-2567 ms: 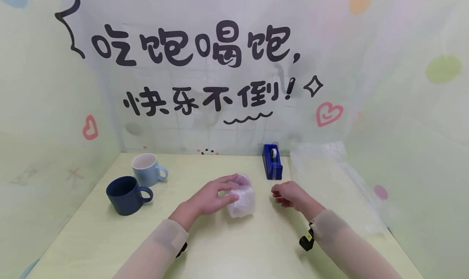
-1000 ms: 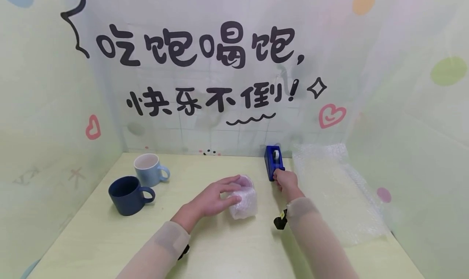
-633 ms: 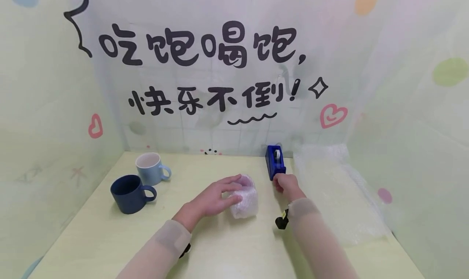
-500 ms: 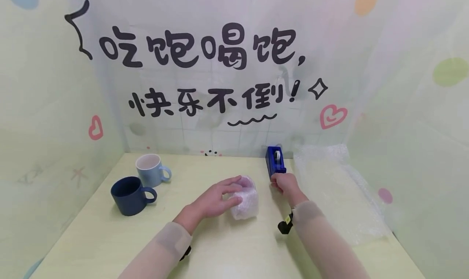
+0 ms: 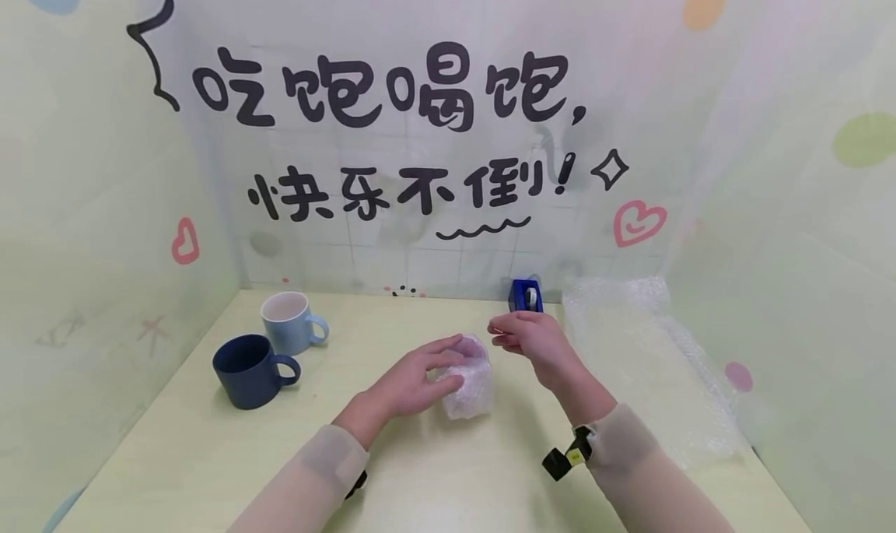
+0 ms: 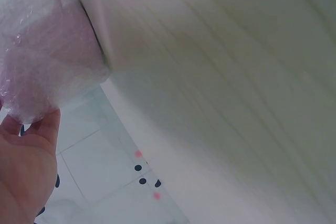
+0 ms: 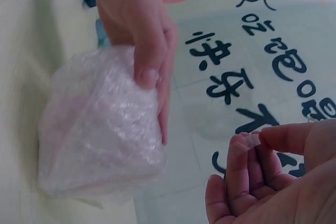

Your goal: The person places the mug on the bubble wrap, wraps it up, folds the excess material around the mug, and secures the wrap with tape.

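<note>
Wrapping hiding pink mug [image 5: 465,377]; tape dispenser [image 5: 526,296] half-hidden.

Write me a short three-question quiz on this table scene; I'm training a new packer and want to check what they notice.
1. True or false: the left hand holds the pink bubble-wrapped bundle on the pale green table.
2. Which mug is nearer the person: A, the dark navy ceramic mug, or B, the light blue ceramic mug?
3. Fill in: the right hand hovers in front of the blue tape ____.

Key: 1 true; 2 A; 3 dispenser.
</note>
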Demonstrator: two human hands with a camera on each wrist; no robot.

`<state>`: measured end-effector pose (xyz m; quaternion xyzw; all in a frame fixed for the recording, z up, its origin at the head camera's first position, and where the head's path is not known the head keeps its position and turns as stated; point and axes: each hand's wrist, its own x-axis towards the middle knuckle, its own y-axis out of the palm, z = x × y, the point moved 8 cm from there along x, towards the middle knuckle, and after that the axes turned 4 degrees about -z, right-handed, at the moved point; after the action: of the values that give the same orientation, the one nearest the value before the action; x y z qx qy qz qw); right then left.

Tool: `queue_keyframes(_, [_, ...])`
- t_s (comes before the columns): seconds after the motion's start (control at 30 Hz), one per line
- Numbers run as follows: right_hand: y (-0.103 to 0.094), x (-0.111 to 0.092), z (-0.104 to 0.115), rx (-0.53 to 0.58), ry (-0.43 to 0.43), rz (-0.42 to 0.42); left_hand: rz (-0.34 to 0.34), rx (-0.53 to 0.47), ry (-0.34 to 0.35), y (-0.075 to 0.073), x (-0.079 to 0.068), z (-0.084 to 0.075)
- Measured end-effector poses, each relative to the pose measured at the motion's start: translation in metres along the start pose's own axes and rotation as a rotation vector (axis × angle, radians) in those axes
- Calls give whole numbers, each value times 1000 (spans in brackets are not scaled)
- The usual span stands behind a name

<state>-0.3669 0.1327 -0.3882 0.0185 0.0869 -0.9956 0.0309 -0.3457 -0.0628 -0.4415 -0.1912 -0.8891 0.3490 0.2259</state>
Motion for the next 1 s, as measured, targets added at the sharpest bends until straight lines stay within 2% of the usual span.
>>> queue_keyframes(0.13, [15, -9, 16, 38, -23, 60, -11, -6, 1, -1, 0, 0])
queue_keyframes(0.23, [24, -8, 17, 49, -20, 68, -18, -4, 4, -1, 0, 1])
queue_keyframes(0.37, [32, 4, 6, 85, 0, 63, -42, -8, 0, -1, 2, 1])
queue_keyframes(0.53, [37, 20, -11, 135, 33, 44, -86, -41, -46, 2, 4, 3])
queue_keyframes(0.67, [39, 27, -15, 147, 36, 35, -136, -36, -41, 4, 5, 2])
queue_keyframes(0.8, [41, 33, -14, 106, -16, 22, -190, -41, -37, 4, 4, 2])
queue_keyframes(1.0, [38, 43, -21, -71, -135, -56, -235, -76, -50, 4, 2, 2])
